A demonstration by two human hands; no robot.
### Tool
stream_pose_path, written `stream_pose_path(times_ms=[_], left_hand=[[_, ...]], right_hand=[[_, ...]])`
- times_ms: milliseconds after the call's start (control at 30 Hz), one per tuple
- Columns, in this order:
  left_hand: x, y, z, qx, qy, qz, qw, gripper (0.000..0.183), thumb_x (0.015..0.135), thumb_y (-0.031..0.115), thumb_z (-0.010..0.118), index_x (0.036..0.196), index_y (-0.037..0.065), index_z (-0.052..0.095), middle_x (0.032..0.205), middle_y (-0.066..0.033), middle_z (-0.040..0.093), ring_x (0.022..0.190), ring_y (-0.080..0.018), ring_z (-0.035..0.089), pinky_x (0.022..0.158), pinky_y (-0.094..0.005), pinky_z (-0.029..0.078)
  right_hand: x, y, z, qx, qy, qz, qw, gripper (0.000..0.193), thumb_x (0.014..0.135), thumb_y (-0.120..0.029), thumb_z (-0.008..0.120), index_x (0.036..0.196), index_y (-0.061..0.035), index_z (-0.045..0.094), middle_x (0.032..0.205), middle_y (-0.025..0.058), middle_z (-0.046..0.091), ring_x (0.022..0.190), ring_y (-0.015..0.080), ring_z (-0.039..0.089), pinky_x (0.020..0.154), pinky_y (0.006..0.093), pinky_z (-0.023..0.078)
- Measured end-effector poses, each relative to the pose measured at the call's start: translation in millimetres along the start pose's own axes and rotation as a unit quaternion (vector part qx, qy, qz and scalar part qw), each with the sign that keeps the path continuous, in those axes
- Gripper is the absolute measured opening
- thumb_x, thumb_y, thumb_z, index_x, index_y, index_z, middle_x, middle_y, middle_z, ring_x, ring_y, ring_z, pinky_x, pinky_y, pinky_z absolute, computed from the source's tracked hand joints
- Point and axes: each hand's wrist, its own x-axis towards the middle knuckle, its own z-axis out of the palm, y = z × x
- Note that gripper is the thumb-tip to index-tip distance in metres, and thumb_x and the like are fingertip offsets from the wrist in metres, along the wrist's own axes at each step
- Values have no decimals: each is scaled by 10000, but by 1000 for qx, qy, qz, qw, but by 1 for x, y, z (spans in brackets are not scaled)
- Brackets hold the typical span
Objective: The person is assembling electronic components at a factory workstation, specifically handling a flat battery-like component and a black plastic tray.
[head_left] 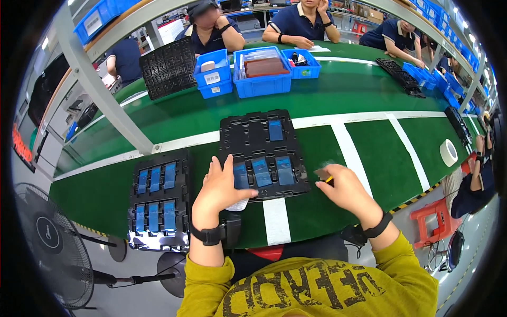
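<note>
Grip wide, the left hand (213,194) spreads over the near-left corner of the middle tray (244,138), perhaps steadying it; the right hand (346,191) pinches a small tool (321,173) just right of it. On the worktop (372,145), the left tray (182,208) holds six blue pieces (155,178), the middle tray four, apparently spaced to avoid contact.

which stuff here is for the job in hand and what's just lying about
Likely in use:
- middle black tray with blue pieces, by the left hand
- small tool in the right hand
- probably the left black tray, holding similar pieces

Seemingly just about:
- white tape roll
- red stool
- fan
</note>
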Motion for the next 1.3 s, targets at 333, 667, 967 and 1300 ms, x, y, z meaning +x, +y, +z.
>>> stream_pose_path(times_ms=[333, 667, 967, 1300], left_hand=[[5, -32, 11, -238, 73, -51, 967, 761, 783, 341, 626, 1311, -69, 262, 1228, -304, 414, 1076, -339, 506, 898, -349, 415], [22, -33, 17, -91, 97, -111, 985, 453, 824, 278, 537, 1000, -138, 531, 996, -330, 531, 1002, -423, 498, 867, -406, 413], [10, -30, 17, 82, 82, -114, 987, 446, 895, 297, 405, 1227, 1, 441, 984, -238, 565, 930, -390, 558, 795, -431, 462], [17, -3, 31, -117, 21, -47, 992, 652, 882, 268, 397, 1268, -198, 154, 789, -275, 595, 700, -331, 600, 699, -373, 473]], right_hand=[[-14, -7, -14, 420, -216, 242, 848, 449, 850, -141, 540, 1238, 29, 390, 1175, 175, 513, 558, 82, 542, 390, 192, 381], [-21, -10, -1, 583, -111, 268, 759, 552, 865, -176, 525, 1299, 61, 278, 1208, 168, 439, 605, 164, 592, 387, 199, 365], [9, -15, 12, 546, -203, 205, 787, 484, 884, -188, 491, 1283, 22, 314, 1150, 86, 489, 656, 165, 628, 389, 190, 359], [97, 29, 9, 496, -80, 208, 839, 409, 840, -193, 539, 1167, 25, 426, 984, 86, 545, 559, 105, 546, 398, 195, 362]])
